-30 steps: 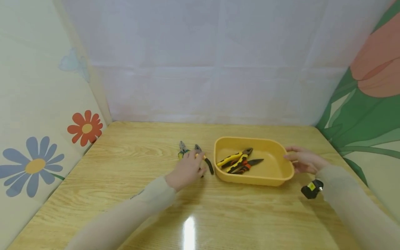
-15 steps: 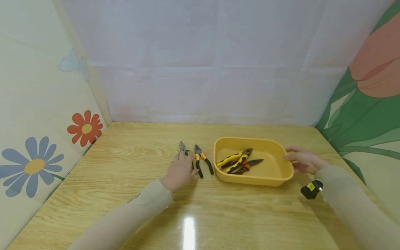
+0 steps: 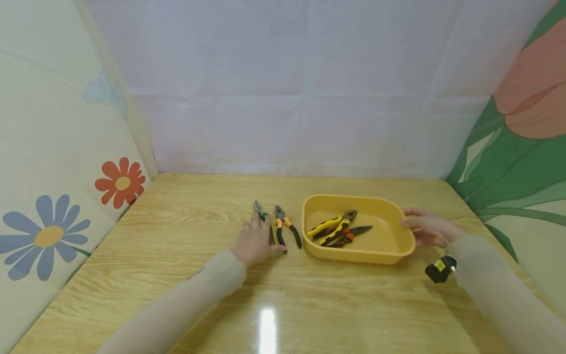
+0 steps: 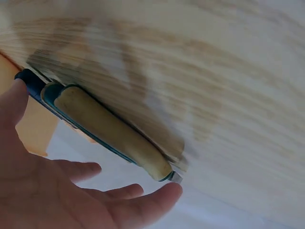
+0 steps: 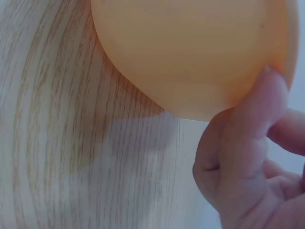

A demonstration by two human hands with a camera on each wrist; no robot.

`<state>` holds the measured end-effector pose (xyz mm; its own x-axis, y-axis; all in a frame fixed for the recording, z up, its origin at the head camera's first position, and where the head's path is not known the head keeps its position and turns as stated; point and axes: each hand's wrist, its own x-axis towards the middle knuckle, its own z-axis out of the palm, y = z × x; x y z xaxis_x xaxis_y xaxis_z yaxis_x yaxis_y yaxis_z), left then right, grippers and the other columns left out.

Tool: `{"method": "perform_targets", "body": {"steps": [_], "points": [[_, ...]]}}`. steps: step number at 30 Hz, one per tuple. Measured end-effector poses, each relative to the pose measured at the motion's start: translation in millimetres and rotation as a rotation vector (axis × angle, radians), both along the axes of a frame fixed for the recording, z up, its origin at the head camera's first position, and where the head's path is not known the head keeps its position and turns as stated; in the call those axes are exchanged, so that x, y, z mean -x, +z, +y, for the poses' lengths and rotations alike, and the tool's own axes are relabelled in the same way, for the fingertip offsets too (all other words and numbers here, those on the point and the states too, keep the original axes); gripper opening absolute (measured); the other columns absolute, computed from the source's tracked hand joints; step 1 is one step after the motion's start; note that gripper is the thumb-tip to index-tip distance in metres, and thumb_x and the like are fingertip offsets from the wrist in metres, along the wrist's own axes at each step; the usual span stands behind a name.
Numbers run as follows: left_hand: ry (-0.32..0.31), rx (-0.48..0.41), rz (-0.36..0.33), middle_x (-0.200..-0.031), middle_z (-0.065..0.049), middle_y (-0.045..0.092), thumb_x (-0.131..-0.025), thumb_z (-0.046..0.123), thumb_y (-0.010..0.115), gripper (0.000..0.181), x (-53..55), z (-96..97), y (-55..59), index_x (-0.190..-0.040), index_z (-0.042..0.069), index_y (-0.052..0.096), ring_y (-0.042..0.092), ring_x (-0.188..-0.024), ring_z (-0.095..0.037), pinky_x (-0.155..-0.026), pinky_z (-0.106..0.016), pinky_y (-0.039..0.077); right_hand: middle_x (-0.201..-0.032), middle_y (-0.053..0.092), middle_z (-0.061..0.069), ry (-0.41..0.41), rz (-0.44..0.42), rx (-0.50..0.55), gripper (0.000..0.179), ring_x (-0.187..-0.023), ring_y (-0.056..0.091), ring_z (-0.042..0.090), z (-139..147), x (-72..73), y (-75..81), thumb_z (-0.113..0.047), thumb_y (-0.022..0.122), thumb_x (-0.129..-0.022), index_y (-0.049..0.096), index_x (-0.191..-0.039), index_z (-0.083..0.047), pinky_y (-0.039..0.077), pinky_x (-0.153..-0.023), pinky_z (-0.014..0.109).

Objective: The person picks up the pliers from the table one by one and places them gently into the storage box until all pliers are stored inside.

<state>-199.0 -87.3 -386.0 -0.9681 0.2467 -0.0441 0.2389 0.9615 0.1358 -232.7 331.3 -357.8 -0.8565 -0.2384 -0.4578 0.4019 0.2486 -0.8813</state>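
Observation:
In the head view my left hand lies low over pliers with yellow-green handles, its fingers spread. Up close in the left wrist view, those handles lie beside the fingers, with the thumb by their dark end; nothing is gripped. Just right of them, a second pair of pliers with black-and-orange handles lies on the table. My right hand holds the right end of a yellow bin, fingertips at its rim. The right wrist view shows a digit pressed against the bin's outer wall.
Inside the bin are pliers with yellow-and-black handles and a dark-jawed tool with red-and-black handles. A black device with a yellow patch sits at the right wrist. White cloth stands behind the wooden table.
My left hand has moved left, off the black-and-orange pliers, which now show fully, to the yellow-green ones; its fingers have spread. The right hand and the bin have stayed put.

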Motion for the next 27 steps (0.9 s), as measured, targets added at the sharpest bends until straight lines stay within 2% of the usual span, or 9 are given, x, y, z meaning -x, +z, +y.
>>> {"method": "perform_targets", "body": {"steps": [4, 7, 16, 21, 24, 27], "points": [[-0.018, -0.002, -0.049, -0.150, -0.033, 0.023, -0.089, 0.059, 0.058, 0.084, 5.7, -2.8, -6.1, -0.150, 0.005, 0.035, 0.037, -0.125, -0.054, -0.092, -0.054, 0.047, -0.095, 0.055, 0.007, 0.000, 0.001, -0.009, 0.051, -0.080, 0.063, 0.018, -0.3, 0.0, -0.2, -0.006, 0.048, -0.100, 0.018, -0.137, 0.012, 0.057, -0.069, 0.036], [-0.016, -0.037, -0.083, -0.152, -0.033, 0.020, -0.091, 0.055, 0.058, 0.080, 8.6, -4.9, -10.0, -0.151, 0.007, 0.036, 0.034, -0.128, -0.055, -0.094, -0.055, 0.044, -0.096, 0.055, 0.007, -0.001, 0.001, -0.015, 0.052, -0.080, 0.063, 0.018, -0.3, 0.0, -0.5, -0.006, 0.048, -0.100, 0.016, -0.137, 0.012, 0.057, -0.069, 0.036], [0.014, -0.111, -0.187, -0.155, -0.033, 0.008, -0.095, 0.042, 0.060, 0.074, 10.6, -6.6, -10.2, -0.154, 0.009, 0.029, 0.031, -0.130, -0.055, -0.093, -0.057, 0.045, -0.096, 0.055, 0.007, 0.001, 0.003, -0.028, 0.057, -0.081, 0.063, 0.017, 0.6, 1.4, -1.3, -0.007, 0.048, -0.100, 0.011, -0.140, 0.011, 0.057, -0.070, 0.036], [0.071, -0.158, -0.224, -0.153, -0.036, 0.007, -0.092, 0.037, 0.065, 0.081, 7.8, -1.9, -5.8, -0.154, 0.004, 0.024, 0.022, -0.134, -0.056, -0.094, -0.057, 0.044, -0.097, 0.055, 0.007, 0.002, 0.002, -0.032, 0.058, -0.082, 0.063, 0.018, 0.6, 1.4, -1.5, -0.008, 0.049, -0.100, 0.011, -0.140, 0.011, 0.057, -0.071, 0.037], [0.135, -0.134, -0.212, -0.152, -0.038, 0.009, -0.092, 0.040, 0.064, 0.085, 7.5, 2.9, -5.4, -0.154, 0.002, 0.021, 0.023, -0.133, -0.057, -0.090, -0.057, 0.046, -0.097, 0.055, 0.007, -0.002, -0.001, -0.035, 0.059, -0.082, 0.063, 0.018, 0.8, 1.5, -2.0, -0.009, 0.050, -0.100, 0.012, -0.141, 0.010, 0.057, -0.072, 0.037], [0.194, -0.092, -0.181, -0.150, -0.040, 0.013, -0.096, 0.043, 0.058, 0.080, 8.2, 6.5, -8.8, -0.155, 0.004, 0.020, 0.026, -0.131, -0.057, -0.089, -0.059, 0.046, -0.098, 0.055, 0.008, 0.002, 0.000, -0.033, 0.058, -0.083, 0.063, 0.018, 0.7, 1.7, -2.7, -0.008, 0.049, -0.100, 0.012, -0.141, 0.010, 0.056, -0.073, 0.038]]}}
